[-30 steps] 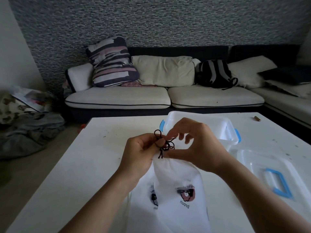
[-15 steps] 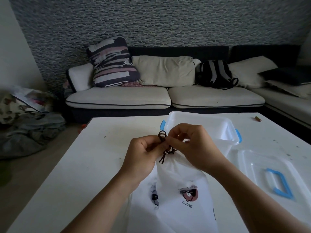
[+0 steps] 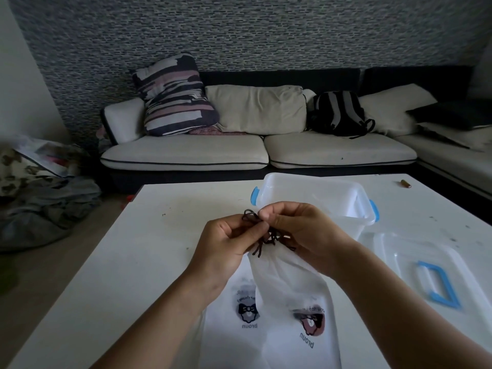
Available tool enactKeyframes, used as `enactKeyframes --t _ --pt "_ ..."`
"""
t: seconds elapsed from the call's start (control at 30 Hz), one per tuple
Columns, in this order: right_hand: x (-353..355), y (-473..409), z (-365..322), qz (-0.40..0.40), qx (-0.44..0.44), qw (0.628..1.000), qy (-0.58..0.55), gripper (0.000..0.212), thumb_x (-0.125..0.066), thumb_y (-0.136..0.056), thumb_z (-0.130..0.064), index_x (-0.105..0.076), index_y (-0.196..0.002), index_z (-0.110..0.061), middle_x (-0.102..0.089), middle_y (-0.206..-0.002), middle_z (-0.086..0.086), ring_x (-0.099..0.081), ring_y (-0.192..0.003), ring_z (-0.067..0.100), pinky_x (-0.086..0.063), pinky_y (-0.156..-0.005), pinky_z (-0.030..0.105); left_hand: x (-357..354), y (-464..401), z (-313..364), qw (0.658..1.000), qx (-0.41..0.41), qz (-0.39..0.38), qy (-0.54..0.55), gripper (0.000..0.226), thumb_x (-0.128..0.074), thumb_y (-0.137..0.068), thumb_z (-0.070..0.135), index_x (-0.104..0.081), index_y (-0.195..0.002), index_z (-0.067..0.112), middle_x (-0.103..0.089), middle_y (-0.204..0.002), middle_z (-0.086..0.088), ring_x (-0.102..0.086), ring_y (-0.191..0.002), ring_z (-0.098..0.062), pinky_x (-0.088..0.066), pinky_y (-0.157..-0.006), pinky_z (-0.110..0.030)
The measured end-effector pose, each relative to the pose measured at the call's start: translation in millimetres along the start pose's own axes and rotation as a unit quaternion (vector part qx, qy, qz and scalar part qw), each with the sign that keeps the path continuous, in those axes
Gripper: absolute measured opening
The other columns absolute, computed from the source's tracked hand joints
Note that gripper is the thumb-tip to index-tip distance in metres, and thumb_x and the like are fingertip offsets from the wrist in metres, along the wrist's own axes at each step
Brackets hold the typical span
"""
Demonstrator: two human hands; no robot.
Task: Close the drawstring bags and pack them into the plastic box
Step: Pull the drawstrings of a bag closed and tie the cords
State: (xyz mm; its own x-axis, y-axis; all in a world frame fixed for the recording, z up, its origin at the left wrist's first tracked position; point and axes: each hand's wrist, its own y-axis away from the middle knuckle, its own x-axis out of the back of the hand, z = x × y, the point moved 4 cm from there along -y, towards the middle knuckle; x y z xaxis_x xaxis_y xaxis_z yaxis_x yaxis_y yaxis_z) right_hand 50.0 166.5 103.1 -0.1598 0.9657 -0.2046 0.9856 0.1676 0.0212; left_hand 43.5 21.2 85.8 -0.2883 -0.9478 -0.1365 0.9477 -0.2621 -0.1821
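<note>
We are pinching the dark drawstring [image 3: 262, 234] with our left hand [image 3: 226, 243] and right hand [image 3: 300, 230], cinching a white bag [image 3: 287, 283] just in front of the plastic box [image 3: 314, 193] (open, nothing visible inside). A second bag [image 3: 234, 323] is lying flat beneath; the lid [image 3: 426, 265] is resting right of the box.

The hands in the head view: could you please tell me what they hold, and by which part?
Both hands, left and right, pinch the dark drawstring at the gathered neck of the white bag.
</note>
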Motion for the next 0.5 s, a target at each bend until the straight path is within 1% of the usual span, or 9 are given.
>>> enactKeyframes --t 0.07,0.13,0.17,0.2,0.27,0.33,0.4,0.43,0.5 --pt "2.3 0.0 0.3 0.002 0.002 1.000 -0.017 0.029 -0.069 -0.083 -0.026 -0.073 -0.103 -0.005 -0.069 -0.096 0.013 -0.066 -0.089 0.027 -0.059 -0.083 0.038 -1.1 -1.3 2.0 1.000 -0.008 0.005 0.010 0.021 -0.071 -0.077 0.025 -0.078 -0.089 0.009 -0.075 -0.085 -0.010 -0.069 -0.080 -0.015 -0.054 -0.077 -0.024" --pt "10.6 0.6 -5.2 0.006 0.015 0.999 0.048 0.038 -0.066 -0.085 -0.041 -0.072 -0.116 -0.020 -0.067 -0.117 0.003 -0.063 -0.111 0.024 -0.054 -0.098 0.045 -0.9 -4.0 2.5 1.000 -0.004 0.012 0.029 0.014 -0.069 -0.083 0.021 -0.078 -0.087 0.012 -0.074 -0.084 -0.009 -0.066 -0.082 -0.018 -0.053 -0.080 -0.029" --pt "14.0 2.2 -9.0 -0.002 0.017 0.995 0.094 0.040 -0.067 -0.085 -0.042 -0.070 -0.121 -0.026 -0.067 -0.124 -0.001 -0.062 -0.118 0.021 -0.052 -0.101 0.045 0.4 -4.8 3.2 0.999 -0.003 0.013 0.034 0.013 -0.067 -0.086 0.019 -0.077 -0.088 0.012 -0.073 -0.084 -0.009 -0.065 -0.083 -0.019 -0.051 -0.081 -0.031" --pt "17.1 3.5 -10.8 -0.020 0.011 0.991 0.129 0.042 -0.070 -0.084 -0.039 -0.068 -0.124 -0.026 -0.067 -0.126 -0.001 -0.062 -0.120 0.020 -0.051 -0.102 0.045 1.5 -5.4 3.9 0.999 -0.004 0.011 0.036 0.012 -0.066 -0.088 0.017 -0.076 -0.089 0.011 -0.073 -0.085 -0.009 -0.064 -0.083 -0.019 -0.050 -0.081 -0.031" --pt "20.6 4.3 -9.3 -0.061 -0.002 0.988 0.144 0.039 -0.073 -0.085 -0.026 -0.069 -0.122 -0.015 -0.069 -0.122 0.013 -0.064 -0.117 0.031 -0.049 -0.105 0.049 3.6 -6.3 5.2 0.999 -0.012 0.003 0.033 0.012 -0.066 -0.086 0.019 -0.075 -0.089 0.013 -0.073 -0.086 -0.007 -0.066 -0.083 -0.015 -0.052 -0.079 -0.026" --pt "21.4 3.5 -6.6 -0.059 -0.001 0.991 0.119 0.027 -0.070 -0.087 -0.013 -0.071 -0.112 -0.002 -0.070 -0.111 0.025 -0.066 -0.102 0.035 -0.054 -0.099 0.044 4.8 -6.7 7.2 0.999 -0.019 -0.003 0.027 0.010 -0.065 -0.088 0.015 -0.074 -0.087 0.014 -0.072 -0.082 -0.002 -0.066 -0.077 -0.010 -0.051 -0.075 -0.020" --pt "24.3 2.3 -6.9 -0.014 0.010 0.995 0.101 0.013 -0.067 -0.088 -0.005 -0.072 -0.099 0.002 -0.071 -0.092 0.019 -0.067 -0.086 0.023 -0.058 -0.079 0.027 5.8 -6.5 8.3 1.000 -0.027 -0.006 0.013 0.012 -0.063 -0.092 0.008 -0.073 -0.089 0.012 -0.071 -0.079 0.001 -0.064 -0.072 -0.006 -0.050 -0.072 -0.016" --pt "25.7 1.7 -8.2 0.008 0.021 0.995 0.099 0.009 -0.068 -0.088 -0.004 -0.072 -0.094 0.000 -0.070 -0.085 0.014 -0.066 -0.081 0.019 -0.057 -0.073 0.023 6.3 -6.5 8.7 0.999 -0.031 -0.008 0.000 0.011 -0.062 -0.093 0.007 -0.072 -0.090 0.011 -0.071 -0.081 0.000 -0.065 -0.075 -0.007 -0.051 -0.074 -0.017" --pt "27.4 1.9 -13.4 0.038 0.047 0.988 0.140 0.004 -0.070 -0.088 -0.009 -0.074 -0.088 -0.008 -0.070 -0.081 0.006 -0.064 -0.076 0.013 -0.054 -0.071 0.022 6.8 -6.4 8.4 0.999 -0.036 -0.008 -0.031 0.009 -0.063 -0.094 0.006 -0.072 -0.093 0.009 -0.073 -0.087 -0.002 -0.067 -0.086 -0.012 -0.054 -0.086 -0.023"
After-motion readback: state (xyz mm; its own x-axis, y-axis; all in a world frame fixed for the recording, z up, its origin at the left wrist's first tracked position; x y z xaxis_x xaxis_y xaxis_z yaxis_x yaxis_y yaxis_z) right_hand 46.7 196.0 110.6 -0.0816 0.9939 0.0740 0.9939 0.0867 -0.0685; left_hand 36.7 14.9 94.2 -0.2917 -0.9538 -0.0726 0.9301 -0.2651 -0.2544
